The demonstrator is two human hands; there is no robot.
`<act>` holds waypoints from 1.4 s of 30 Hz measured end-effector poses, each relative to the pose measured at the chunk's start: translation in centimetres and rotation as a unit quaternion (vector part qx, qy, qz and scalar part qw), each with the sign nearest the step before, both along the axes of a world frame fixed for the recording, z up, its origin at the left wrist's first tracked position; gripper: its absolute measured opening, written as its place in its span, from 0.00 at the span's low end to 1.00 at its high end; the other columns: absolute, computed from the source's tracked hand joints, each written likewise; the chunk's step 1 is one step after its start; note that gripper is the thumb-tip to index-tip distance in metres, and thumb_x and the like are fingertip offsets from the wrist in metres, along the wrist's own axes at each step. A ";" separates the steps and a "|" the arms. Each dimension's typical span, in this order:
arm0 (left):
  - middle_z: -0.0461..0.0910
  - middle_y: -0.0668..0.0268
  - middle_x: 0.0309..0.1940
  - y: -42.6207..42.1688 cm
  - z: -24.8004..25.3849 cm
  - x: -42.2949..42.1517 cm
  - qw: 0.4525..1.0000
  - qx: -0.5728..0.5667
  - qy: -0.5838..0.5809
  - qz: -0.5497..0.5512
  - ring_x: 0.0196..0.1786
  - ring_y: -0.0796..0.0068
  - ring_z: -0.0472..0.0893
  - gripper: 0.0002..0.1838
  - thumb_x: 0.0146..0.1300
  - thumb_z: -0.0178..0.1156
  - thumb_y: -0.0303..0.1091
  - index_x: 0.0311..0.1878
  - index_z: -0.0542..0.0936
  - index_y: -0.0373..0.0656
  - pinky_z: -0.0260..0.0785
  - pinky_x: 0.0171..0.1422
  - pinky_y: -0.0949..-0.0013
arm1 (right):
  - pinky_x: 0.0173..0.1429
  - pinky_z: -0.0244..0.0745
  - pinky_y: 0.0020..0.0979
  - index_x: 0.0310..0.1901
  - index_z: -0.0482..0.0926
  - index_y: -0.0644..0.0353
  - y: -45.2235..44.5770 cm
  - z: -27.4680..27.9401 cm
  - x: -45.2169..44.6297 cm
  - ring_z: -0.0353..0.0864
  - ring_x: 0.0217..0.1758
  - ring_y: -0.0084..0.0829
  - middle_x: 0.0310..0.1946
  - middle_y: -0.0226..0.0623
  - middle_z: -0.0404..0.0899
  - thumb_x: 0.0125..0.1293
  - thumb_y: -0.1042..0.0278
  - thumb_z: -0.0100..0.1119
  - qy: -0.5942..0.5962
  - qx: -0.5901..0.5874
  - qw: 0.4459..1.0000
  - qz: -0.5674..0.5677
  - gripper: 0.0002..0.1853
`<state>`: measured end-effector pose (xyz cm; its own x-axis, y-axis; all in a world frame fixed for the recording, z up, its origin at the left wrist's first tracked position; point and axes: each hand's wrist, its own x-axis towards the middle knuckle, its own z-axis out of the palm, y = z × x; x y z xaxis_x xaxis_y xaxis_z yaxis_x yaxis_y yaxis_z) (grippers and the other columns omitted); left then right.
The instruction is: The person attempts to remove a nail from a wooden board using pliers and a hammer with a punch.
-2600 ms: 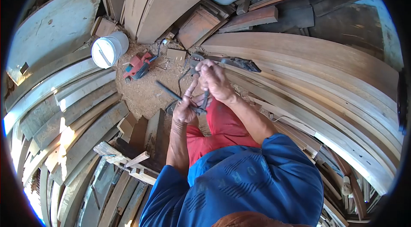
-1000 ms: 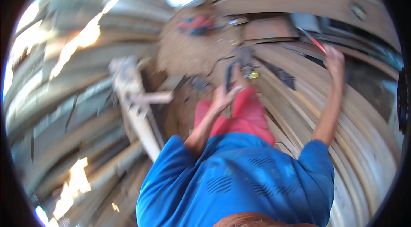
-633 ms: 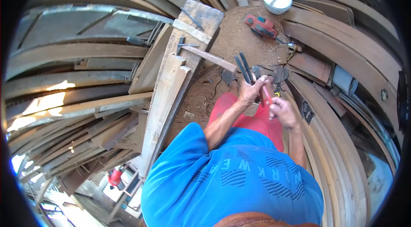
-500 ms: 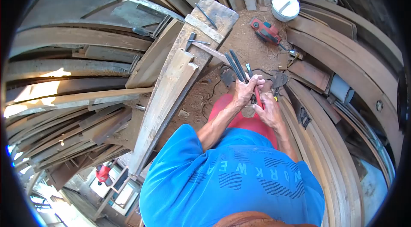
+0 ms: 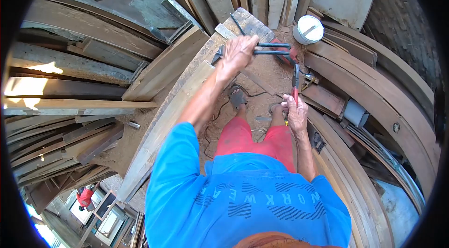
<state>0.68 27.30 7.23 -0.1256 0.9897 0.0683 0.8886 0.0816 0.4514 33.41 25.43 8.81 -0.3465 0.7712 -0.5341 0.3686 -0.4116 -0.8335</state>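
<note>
In the head view my left hand [image 5: 241,52] is held out over the far end of the wooden bench [image 5: 187,72], closed around a pair of dark rods [image 5: 273,48] that point right. What the rods belong to is hidden in the fist. A hammer head [image 5: 217,55] shows beside that wrist, partly covered. My right hand [image 5: 297,113] is to the right of my knees, closed on red-handled pliers [image 5: 295,84] with the dark jaws pointing away from me.
A red power tool [image 5: 283,51] lies on the sawdust floor, partly hidden behind the rods. Beyond it stands a white bucket [image 5: 308,30]. Stacked boards [image 5: 365,65] line both sides. A cable [image 5: 211,133] runs near my feet. Another person in red [image 5: 85,198] is at lower left.
My hands were together over my lap and have moved apart. The left carried the rods forward and left over the bench; the right moved slightly right with the pliers.
</note>
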 end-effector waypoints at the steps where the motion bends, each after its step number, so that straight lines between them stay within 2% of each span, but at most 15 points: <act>1: 0.82 0.59 0.31 1.6 -0.1 -1.0 0.994 -0.075 0.064 -0.038 0.38 0.55 0.86 0.04 0.66 0.61 0.28 0.42 0.78 0.48 0.75 0.39 0.48 | 0.43 0.79 0.30 0.51 0.87 0.67 -0.1 0.0 0.1 0.84 0.35 0.23 0.32 0.34 0.87 0.81 0.49 0.62 -0.017 -0.001 1.000 0.010 0.23; 4: 0.83 0.65 0.38 4.9 -4.8 -4.9 0.972 -0.046 0.137 -0.184 0.51 0.60 0.85 0.13 0.64 0.67 0.31 0.51 0.83 0.52 0.77 0.55 0.53 | 0.43 0.79 0.31 0.50 0.87 0.67 -1.4 -1.6 1.2 0.84 0.35 0.24 0.31 0.34 0.86 0.81 0.49 0.62 -0.049 0.011 0.998 0.040 0.23; 6: 0.84 0.65 0.42 7.1 -5.4 -6.0 0.953 -0.072 0.172 -0.240 0.55 0.62 0.84 0.16 0.62 0.71 0.33 0.53 0.84 0.53 0.75 0.60 0.57 | 0.43 0.79 0.33 0.48 0.87 0.66 -1.9 -1.1 0.8 0.84 0.35 0.25 0.30 0.35 0.86 0.80 0.47 0.63 -0.060 0.023 0.996 0.057 0.24; 7: 0.84 0.64 0.46 8.6 -4.7 -6.0 0.940 -0.144 0.187 -0.247 0.56 0.62 0.82 0.19 0.58 0.74 0.35 0.53 0.84 0.52 0.73 0.61 0.57 | 0.43 0.79 0.33 0.48 0.87 0.66 -2.3 -1.2 0.8 0.84 0.35 0.26 0.30 0.36 0.86 0.80 0.47 0.63 -0.061 0.020 0.996 0.057 0.24; 10: 0.83 0.66 0.47 10.0 -5.3 -6.7 0.952 -0.092 0.163 -0.242 0.59 0.62 0.80 0.23 0.56 0.75 0.36 0.56 0.86 0.55 0.69 0.65 0.57 | 0.43 0.79 0.34 0.48 0.87 0.66 -3.1 -1.7 0.8 0.85 0.36 0.27 0.31 0.37 0.86 0.80 0.45 0.62 -0.066 0.014 0.995 0.069 0.25; 14: 0.83 0.68 0.48 10.2 -5.2 -6.6 0.937 -0.148 0.160 -0.272 0.61 0.63 0.79 0.24 0.57 0.73 0.32 0.59 0.85 0.58 0.68 0.65 0.56 | 0.42 0.78 0.34 0.48 0.87 0.66 -3.2 -1.1 -0.1 0.85 0.35 0.26 0.31 0.37 0.87 0.80 0.46 0.62 -0.058 0.016 0.994 0.089 0.25; 19: 0.81 0.63 0.56 8.6 -5.5 -6.8 0.946 -0.157 0.138 -0.250 0.65 0.59 0.77 0.24 0.63 0.67 0.28 0.63 0.85 0.56 0.70 0.71 0.55 | 0.42 0.78 0.34 0.48 0.88 0.66 -2.6 -1.2 -0.5 0.84 0.34 0.26 0.30 0.36 0.86 0.79 0.47 0.62 -0.051 0.016 0.994 0.099 0.24; 26: 0.80 0.56 0.66 6.5 -6.2 -7.7 0.984 -0.030 0.031 -0.173 0.73 0.50 0.73 0.29 0.57 0.69 0.28 0.65 0.84 0.55 0.68 0.78 0.50 | 0.43 0.78 0.34 0.47 0.87 0.65 -1.9 -1.8 -1.0 0.84 0.35 0.25 0.30 0.34 0.85 0.79 0.48 0.63 -0.038 0.020 0.994 0.100 0.23; 29: 0.79 0.52 0.67 5.3 -5.6 -8.7 0.994 0.085 0.024 -0.067 0.72 0.46 0.74 0.29 0.57 0.70 0.30 0.65 0.83 0.53 0.67 0.78 0.48 | 0.43 0.78 0.34 0.48 0.87 0.66 -2.0 -1.7 -1.4 0.84 0.36 0.25 0.30 0.35 0.85 0.79 0.48 0.62 -0.034 0.020 0.996 0.084 0.23; 32: 0.80 0.50 0.67 1.3 -4.3 -10.2 0.980 0.158 -0.046 0.115 0.70 0.46 0.77 0.31 0.60 0.76 0.40 0.67 0.81 0.46 0.67 0.78 0.49 | 0.44 0.79 0.34 0.49 0.87 0.67 -1.6 -1.5 -1.8 0.85 0.37 0.26 0.31 0.35 0.86 0.80 0.49 0.62 -0.048 0.044 0.993 0.097 0.23; 34: 0.79 0.48 0.69 -4.2 -2.7 -10.7 0.963 0.077 -0.095 0.239 0.73 0.45 0.75 0.41 0.58 0.79 0.46 0.74 0.76 0.42 0.66 0.79 0.49 | 0.44 0.78 0.34 0.49 0.86 0.67 -2.1 0.0 -2.6 0.85 0.38 0.25 0.31 0.35 0.86 0.79 0.49 0.62 -0.049 0.039 0.993 0.101 0.23; 35: 0.75 0.45 0.73 -7.9 -3.0 -10.7 0.958 0.023 -0.112 0.265 0.77 0.44 0.72 0.55 0.55 0.81 0.51 0.82 0.64 0.41 0.64 0.80 0.45 | 0.44 0.78 0.34 0.47 0.86 0.67 -2.3 -0.3 -3.0 0.84 0.37 0.25 0.31 0.35 0.86 0.79 0.49 0.62 -0.033 0.046 0.993 0.101 0.23; 37: 0.65 0.39 0.80 -14.5 -0.3 -9.2 0.936 -0.208 -0.078 0.273 0.82 0.39 0.65 0.84 0.37 0.86 0.68 0.89 0.43 0.44 0.54 0.86 0.38 | 0.44 0.77 0.34 0.44 0.84 0.66 -2.6 -0.2 -3.4 0.83 0.37 0.24 0.31 0.34 0.86 0.80 0.49 0.62 -0.019 0.046 0.991 0.123 0.23; 39: 0.54 0.39 0.85 -21.0 -1.9 -7.5 0.926 -0.303 -0.030 0.225 0.86 0.36 0.56 0.89 0.30 0.85 0.73 0.90 0.40 0.50 0.48 0.88 0.35 | 0.44 0.77 0.34 0.41 0.83 0.66 -2.5 0.1 -4.0 0.82 0.37 0.24 0.31 0.34 0.86 0.80 0.48 0.62 -0.019 0.038 0.985 0.166 0.23; 42: 0.42 0.40 0.88 -25.0 -1.9 -5.1 0.908 -0.363 -0.008 0.207 0.88 0.33 0.47 0.88 0.31 0.85 0.73 0.90 0.39 0.56 0.43 0.88 0.31 | 0.41 0.77 0.33 0.39 0.83 0.66 -3.4 -0.3 -5.5 0.80 0.35 0.23 0.31 0.33 0.86 0.80 0.49 0.63 -0.013 0.049 0.980 0.194 0.23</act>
